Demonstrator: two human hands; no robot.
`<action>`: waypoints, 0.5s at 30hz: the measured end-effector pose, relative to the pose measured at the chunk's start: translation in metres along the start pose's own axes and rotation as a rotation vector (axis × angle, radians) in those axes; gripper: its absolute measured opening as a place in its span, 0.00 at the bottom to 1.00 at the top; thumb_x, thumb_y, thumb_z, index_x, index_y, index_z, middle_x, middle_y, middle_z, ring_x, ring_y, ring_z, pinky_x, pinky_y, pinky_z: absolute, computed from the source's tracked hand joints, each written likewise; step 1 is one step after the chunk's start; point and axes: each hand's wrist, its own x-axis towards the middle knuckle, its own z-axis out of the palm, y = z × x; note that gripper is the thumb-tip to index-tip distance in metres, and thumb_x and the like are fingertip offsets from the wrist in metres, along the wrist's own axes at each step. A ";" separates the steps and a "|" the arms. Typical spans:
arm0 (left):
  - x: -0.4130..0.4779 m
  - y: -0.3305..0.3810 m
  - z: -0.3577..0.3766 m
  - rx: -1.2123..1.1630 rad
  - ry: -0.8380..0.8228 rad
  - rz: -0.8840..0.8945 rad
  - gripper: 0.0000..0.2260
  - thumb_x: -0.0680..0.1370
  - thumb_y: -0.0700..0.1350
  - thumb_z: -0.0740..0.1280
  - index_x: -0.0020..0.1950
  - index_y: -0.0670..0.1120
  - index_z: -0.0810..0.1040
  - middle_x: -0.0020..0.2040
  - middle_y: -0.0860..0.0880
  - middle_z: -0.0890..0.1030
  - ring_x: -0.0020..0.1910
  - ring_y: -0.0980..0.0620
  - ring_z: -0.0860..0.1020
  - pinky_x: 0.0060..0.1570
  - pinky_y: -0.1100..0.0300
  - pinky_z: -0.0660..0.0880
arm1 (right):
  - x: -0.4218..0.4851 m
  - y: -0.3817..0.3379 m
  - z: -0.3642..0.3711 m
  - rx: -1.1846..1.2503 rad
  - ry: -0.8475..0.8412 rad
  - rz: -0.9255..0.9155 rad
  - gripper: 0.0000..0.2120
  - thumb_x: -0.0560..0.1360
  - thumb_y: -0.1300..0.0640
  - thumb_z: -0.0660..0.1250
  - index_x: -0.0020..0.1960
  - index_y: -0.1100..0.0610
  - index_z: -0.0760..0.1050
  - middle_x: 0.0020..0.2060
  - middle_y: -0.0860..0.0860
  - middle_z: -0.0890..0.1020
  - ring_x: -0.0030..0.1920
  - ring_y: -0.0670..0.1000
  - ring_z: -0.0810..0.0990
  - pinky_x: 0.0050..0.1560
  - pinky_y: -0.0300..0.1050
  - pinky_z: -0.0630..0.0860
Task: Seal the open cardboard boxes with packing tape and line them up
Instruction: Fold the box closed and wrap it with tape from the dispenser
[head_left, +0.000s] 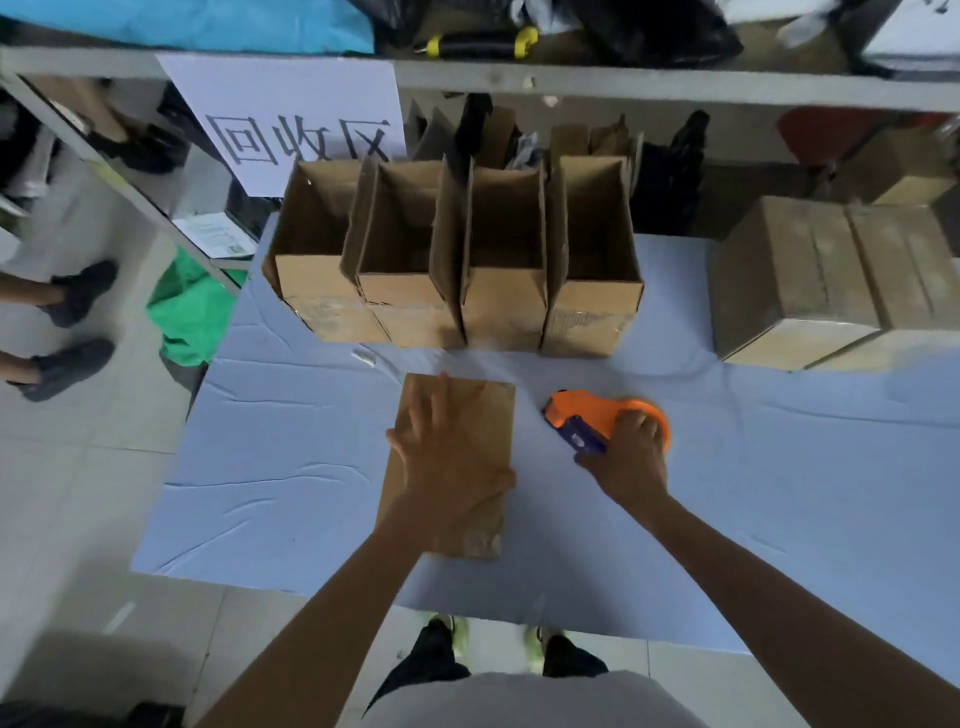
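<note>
Cardboard box (457, 415) lies closed under my flat, pressing left hand (447, 457) while my right hand (631, 457) grips the orange tape dispenser (597, 415) beside it, ready to tape its seam; 4 open boxes (457, 260) wait behind.

Four open boxes (452, 254) are lined up at the back of the table. Two sealed boxes (841, 275) are set to the right. One closed box (483, 410) is laid in front, and one tape dispenser (587, 415) is seen.
</note>
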 end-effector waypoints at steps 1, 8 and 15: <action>0.001 -0.002 0.002 0.003 -0.005 -0.001 0.48 0.66 0.67 0.65 0.77 0.53 0.44 0.75 0.48 0.41 0.74 0.40 0.48 0.65 0.36 0.59 | 0.002 0.004 0.006 -0.031 -0.037 -0.009 0.34 0.67 0.51 0.75 0.62 0.66 0.63 0.60 0.61 0.70 0.63 0.61 0.66 0.60 0.50 0.63; 0.008 -0.009 -0.003 -0.046 -0.017 0.035 0.50 0.65 0.69 0.67 0.76 0.53 0.43 0.76 0.48 0.42 0.75 0.42 0.43 0.70 0.36 0.47 | -0.001 0.011 0.003 -0.045 0.146 -0.166 0.17 0.70 0.63 0.70 0.56 0.66 0.68 0.52 0.61 0.75 0.54 0.63 0.73 0.44 0.51 0.68; 0.014 0.008 -0.045 -0.648 0.148 0.403 0.33 0.72 0.44 0.71 0.72 0.60 0.60 0.72 0.59 0.62 0.67 0.65 0.62 0.62 0.72 0.62 | -0.018 -0.008 -0.050 -0.055 0.424 -0.675 0.19 0.57 0.74 0.73 0.41 0.61 0.69 0.33 0.56 0.74 0.32 0.59 0.73 0.30 0.44 0.67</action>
